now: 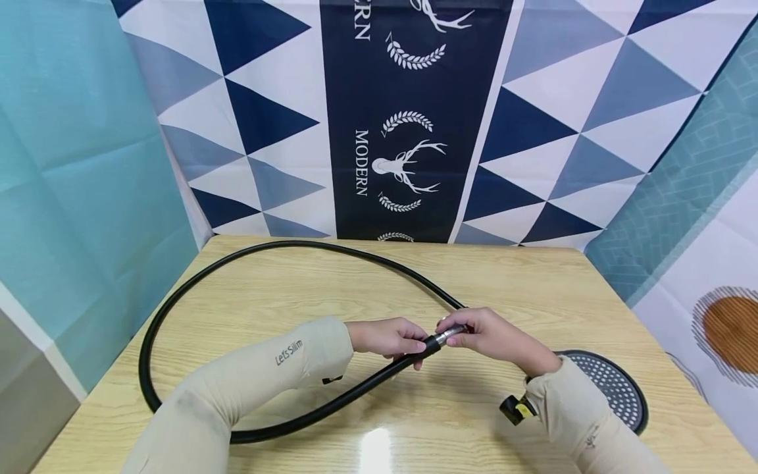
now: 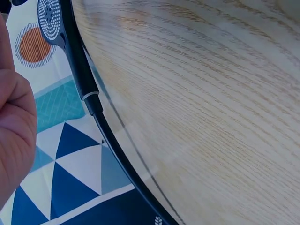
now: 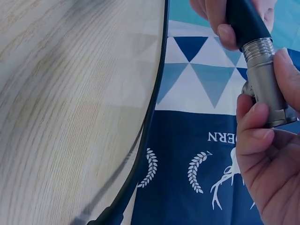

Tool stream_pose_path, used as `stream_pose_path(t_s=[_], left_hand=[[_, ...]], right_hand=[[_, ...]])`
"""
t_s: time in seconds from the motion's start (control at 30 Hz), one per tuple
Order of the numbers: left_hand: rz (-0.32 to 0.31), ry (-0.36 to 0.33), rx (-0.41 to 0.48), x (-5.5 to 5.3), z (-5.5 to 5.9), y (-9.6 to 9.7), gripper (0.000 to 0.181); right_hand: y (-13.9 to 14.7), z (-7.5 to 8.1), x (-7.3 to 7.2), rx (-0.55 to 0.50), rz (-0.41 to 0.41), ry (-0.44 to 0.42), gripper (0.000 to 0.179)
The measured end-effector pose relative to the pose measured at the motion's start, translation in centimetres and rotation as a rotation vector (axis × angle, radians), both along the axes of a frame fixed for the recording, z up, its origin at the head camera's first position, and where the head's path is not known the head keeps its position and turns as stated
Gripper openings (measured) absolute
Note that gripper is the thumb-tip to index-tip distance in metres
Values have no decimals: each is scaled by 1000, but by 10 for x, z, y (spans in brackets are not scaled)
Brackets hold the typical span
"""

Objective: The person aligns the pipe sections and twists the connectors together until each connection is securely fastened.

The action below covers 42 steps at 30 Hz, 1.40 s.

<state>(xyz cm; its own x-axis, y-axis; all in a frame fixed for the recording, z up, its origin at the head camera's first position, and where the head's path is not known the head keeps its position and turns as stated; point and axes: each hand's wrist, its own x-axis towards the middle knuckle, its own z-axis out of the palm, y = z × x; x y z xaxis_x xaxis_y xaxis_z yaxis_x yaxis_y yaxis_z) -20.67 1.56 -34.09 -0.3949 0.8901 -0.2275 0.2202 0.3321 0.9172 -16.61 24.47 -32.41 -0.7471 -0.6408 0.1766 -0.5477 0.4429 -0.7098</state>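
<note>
Black hose (image 1: 355,393), end gripped by left hand (image 1: 387,337); metal fitting (image 3: 266,82) (threads showing), pinched by right hand (image 1: 490,334); shower head (image 1: 612,388) on surface (image 1: 331,283), four o'clock from right hand.

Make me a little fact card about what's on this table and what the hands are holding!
Left hand: grips the black hose near one end
Right hand: holds the silver fitting
Silver fitting: at that hose end, some thread showing
Shower head: right side of the table, joined to the hose's other end
Table: light wood
</note>
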Motion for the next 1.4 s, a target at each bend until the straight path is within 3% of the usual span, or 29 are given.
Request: stream_pose_path(t_s=[0.27, 0.6, 0.8, 0.97, 1.1, 1.23, 1.4], left_hand=[[20, 186, -27, 0, 0, 3, 19], [143, 252, -18, 2, -2, 6, 13], [210, 300, 4, 5, -4, 5, 12], [256, 285, 22, 5, -4, 3, 18], [236, 254, 49, 3, -5, 1, 20], [197, 170, 85, 0, -4, -3, 19], [137, 1, 122, -1, -1, -6, 26]], right_hand=[[-3, -3, -2, 21, -37, 18, 12], [-7, -3, -3, -5, -78, 32, 10], [-7, -1, -7, -8, -63, 66, 10], [-7, 1, -11, 11, -51, 56, 10], [-8, 1, -11, 10, -74, 57, 10], [-10, 1, -13, -17, -73, 31, 11], [-10, 4, -13, -52, -46, 3, 11]])
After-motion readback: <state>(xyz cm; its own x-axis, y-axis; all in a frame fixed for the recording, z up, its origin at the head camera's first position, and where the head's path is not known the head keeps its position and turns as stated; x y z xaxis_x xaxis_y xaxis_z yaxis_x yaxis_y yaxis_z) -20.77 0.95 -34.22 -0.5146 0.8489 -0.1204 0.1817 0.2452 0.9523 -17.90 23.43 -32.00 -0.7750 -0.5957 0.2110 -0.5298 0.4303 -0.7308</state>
